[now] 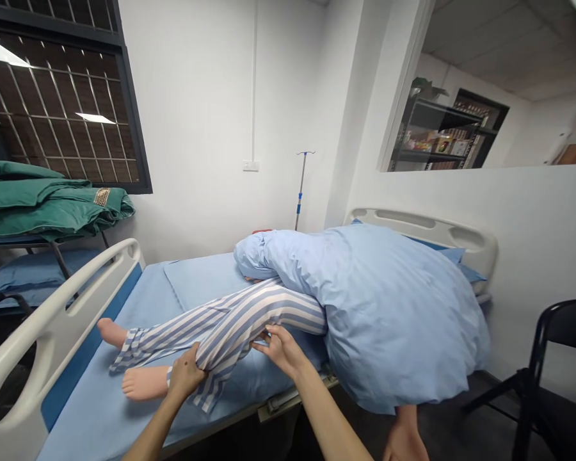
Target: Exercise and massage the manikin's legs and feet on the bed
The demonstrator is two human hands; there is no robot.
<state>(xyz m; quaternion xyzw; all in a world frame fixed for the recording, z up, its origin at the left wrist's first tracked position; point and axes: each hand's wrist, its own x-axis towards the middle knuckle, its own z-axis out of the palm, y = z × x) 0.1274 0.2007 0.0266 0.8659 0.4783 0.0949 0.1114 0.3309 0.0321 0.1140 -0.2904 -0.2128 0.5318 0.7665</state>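
Observation:
A manikin lies on a hospital bed (125,410) in blue-and-white striped pyjama trousers (230,323). A light blue quilt (388,307) covers its upper body. Its bare feet (144,382) point toward the footboard on the left. My left hand (186,373) is closed on the trouser cloth at the near shin. My right hand (279,349) pinches the striped cloth near the knee. One manikin hand (406,438) hangs off the bed's near edge under the quilt.
A white footboard (52,333) stands at the left and a white headboard (432,234) at the right. Folded green blankets (52,205) lie on a rack by the window. An IV pole (300,189) stands behind the bed. A black chair (552,378) sits at the right.

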